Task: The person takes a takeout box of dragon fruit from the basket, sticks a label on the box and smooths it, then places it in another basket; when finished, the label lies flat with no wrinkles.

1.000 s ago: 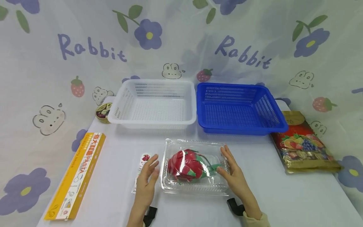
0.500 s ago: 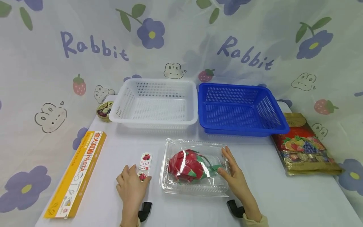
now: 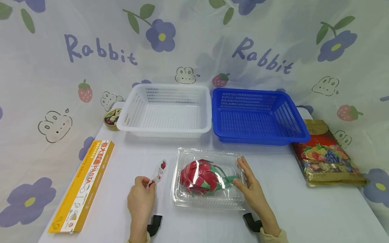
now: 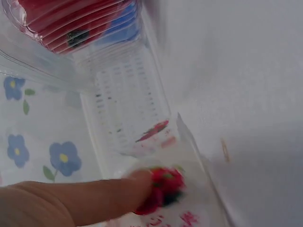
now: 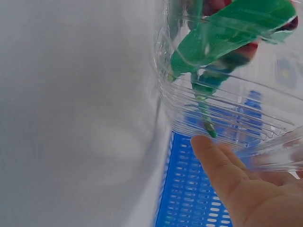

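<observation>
A strip of dragon fruit stickers [image 3: 159, 173] is pinched between the thumb and fingers of my left hand [image 3: 141, 197], its far end tilted up off the table. In the left wrist view the thumb presses over a printed fruit on the sticker strip [image 4: 189, 189]. A clear plastic clamshell box [image 3: 209, 202] lies closed in front of me, with a red and green dragon fruit [image 3: 200, 177] inside. My right hand [image 3: 253, 190] rests along the box's right end, fingers straight. The right wrist view shows the thumb at the ribbed side of the box [image 5: 227, 113].
Behind the box stand a white basket [image 3: 164, 130] and a blue basket [image 3: 261, 139]. A yellow pasta box [image 3: 82, 187] lies at left, a small round tin [image 3: 111, 119] at back left. A red and gold bag [image 3: 328, 155] lies at right.
My left hand has moved from beside the box down to the sticker strip, picked it up and tilted it. The right hand and the box have stayed in place.
</observation>
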